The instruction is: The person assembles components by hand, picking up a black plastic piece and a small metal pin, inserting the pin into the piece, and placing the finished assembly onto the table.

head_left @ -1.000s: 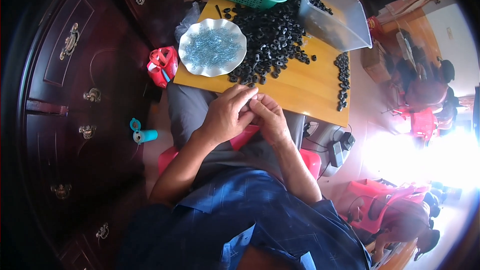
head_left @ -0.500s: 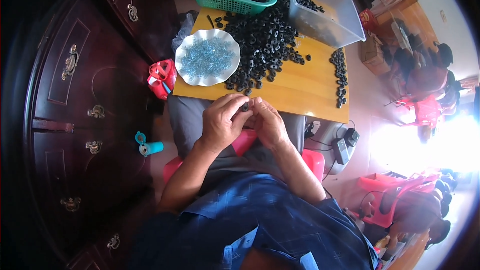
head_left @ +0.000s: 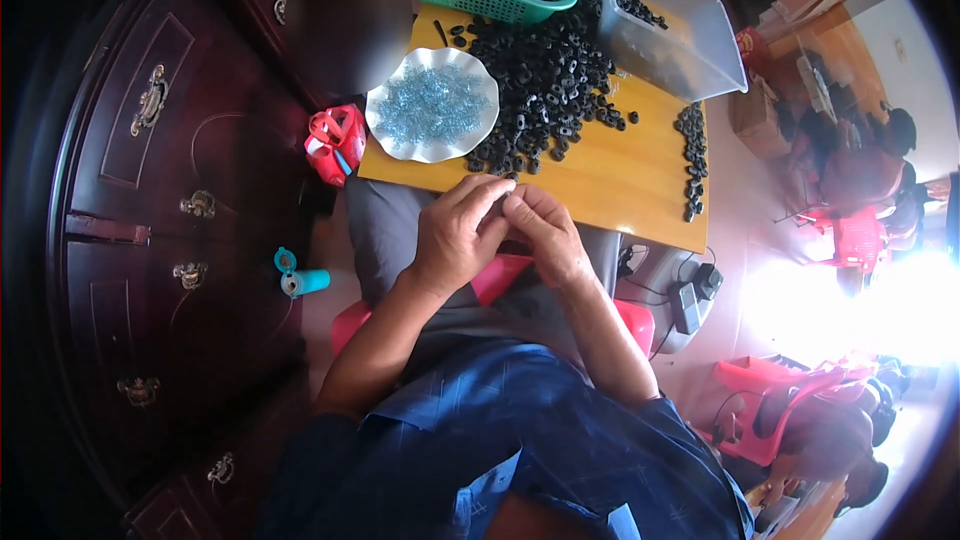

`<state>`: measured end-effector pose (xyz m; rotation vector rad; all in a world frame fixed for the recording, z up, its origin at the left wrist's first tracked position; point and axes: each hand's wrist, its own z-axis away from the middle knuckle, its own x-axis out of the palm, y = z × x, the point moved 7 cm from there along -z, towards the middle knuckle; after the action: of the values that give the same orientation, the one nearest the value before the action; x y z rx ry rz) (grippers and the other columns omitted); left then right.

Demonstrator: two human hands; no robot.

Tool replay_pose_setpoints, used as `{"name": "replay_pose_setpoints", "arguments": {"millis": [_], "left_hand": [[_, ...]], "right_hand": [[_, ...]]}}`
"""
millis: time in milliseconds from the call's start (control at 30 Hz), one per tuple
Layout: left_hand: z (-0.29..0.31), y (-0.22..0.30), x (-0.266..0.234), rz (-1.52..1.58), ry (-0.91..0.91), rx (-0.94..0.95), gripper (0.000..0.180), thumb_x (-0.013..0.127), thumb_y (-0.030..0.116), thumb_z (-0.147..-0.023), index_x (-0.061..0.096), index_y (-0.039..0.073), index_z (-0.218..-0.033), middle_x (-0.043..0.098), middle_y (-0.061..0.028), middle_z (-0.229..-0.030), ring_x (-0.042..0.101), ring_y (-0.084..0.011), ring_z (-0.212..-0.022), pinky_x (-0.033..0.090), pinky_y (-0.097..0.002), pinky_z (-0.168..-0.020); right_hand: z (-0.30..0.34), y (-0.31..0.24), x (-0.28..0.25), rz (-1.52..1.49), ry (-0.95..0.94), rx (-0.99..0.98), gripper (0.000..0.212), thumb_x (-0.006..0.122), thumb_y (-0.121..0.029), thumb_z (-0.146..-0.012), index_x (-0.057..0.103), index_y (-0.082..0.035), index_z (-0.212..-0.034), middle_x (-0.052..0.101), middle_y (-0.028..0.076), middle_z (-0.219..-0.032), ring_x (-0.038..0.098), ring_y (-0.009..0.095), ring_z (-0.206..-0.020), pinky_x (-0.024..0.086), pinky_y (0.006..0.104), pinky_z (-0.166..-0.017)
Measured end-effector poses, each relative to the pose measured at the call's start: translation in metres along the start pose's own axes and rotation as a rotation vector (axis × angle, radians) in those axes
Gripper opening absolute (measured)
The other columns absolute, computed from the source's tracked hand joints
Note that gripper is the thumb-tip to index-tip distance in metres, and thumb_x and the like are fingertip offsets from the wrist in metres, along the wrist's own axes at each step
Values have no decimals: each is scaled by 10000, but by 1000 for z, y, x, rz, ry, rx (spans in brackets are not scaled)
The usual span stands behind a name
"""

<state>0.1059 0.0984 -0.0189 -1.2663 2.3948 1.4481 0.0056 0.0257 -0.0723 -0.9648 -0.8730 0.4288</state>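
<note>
My left hand (head_left: 458,235) and my right hand (head_left: 548,237) meet just in front of the table's near edge, above my lap. The left fingers are pinched around a small black part, mostly hidden now. My right thumb and fingertips are closed against it; whatever else they hold is too small to make out. Beyond the hands spreads a large heap of small black oval parts (head_left: 545,80) with holes. Left of the heap, a white scalloped plate (head_left: 380,130) bears many small clear-bluish pieces, possibly springs.
A green basket (head_left: 470,0) of black parts and a clear plastic bin (head_left: 690,50) stand at the back of the yellow table (head_left: 640,185). Black parts (head_left: 692,160) line its right edge. A dark blurred round shape (head_left: 345,20), a red bag (head_left: 335,145) and a teal bottle (head_left: 305,283) are leftward.
The view has shifted slightly, so the table sits further right. A dark blurred shape has come in beside the plate. My fingers have closed further over the black part.
</note>
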Motion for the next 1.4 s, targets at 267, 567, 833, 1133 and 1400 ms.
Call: {"name": "replay_pose_setpoints", "arguments": {"millis": [267,567,833,1133,1400], "left_hand": [[2,-3,-13,179,119,-164,553,762,121,-828,515,22,-1312,641,-105,-890,626,-167,-654,508,-306,-588],[-2,2,-11,292,60,-150,60,654,38,-883,651,-9,-920,674,-140,-784,685,-241,-696,513,-313,-597],[-2,-5,-12,256,42,-145,72,668,25,-860,657,-1,-927,677,-135,-813,665,-251,-700,501,-313,-611],[-5,0,-2,240,-11,-122,66,679,6,-848,648,5,-906,685,-136,-829,683,-287,-738,521,-332,-631],[-3,2,2,193,-23,-126,57,668,8,-856,642,6,-907,679,-126,-812,676,-277,-719,513,-331,-628]], "right_hand": [[-39,-44,-28,678,-125,-53,202,587,-210,-980,613,-15,-932,670,44,-842,624,104,-806,504,256,-745],[-150,-167,-36,646,103,-435,231,614,-186,-936,623,-6,-1082,691,58,-904,624,106,-765,480,238,-682],[-126,-193,-103,1063,544,-645,244,660,-186,-890,694,-34,-1078,736,60,-931,689,123,-866,523,284,-806],[-66,-156,-206,1471,837,-438,197,649,-198,-837,735,-120,-995,718,116,-946,693,285,-886,540,388,-805],[-66,-140,-212,1534,847,-343,184,691,-201,-802,709,-113,-963,672,104,-936,659,299,-874,519,405,-787]]}}
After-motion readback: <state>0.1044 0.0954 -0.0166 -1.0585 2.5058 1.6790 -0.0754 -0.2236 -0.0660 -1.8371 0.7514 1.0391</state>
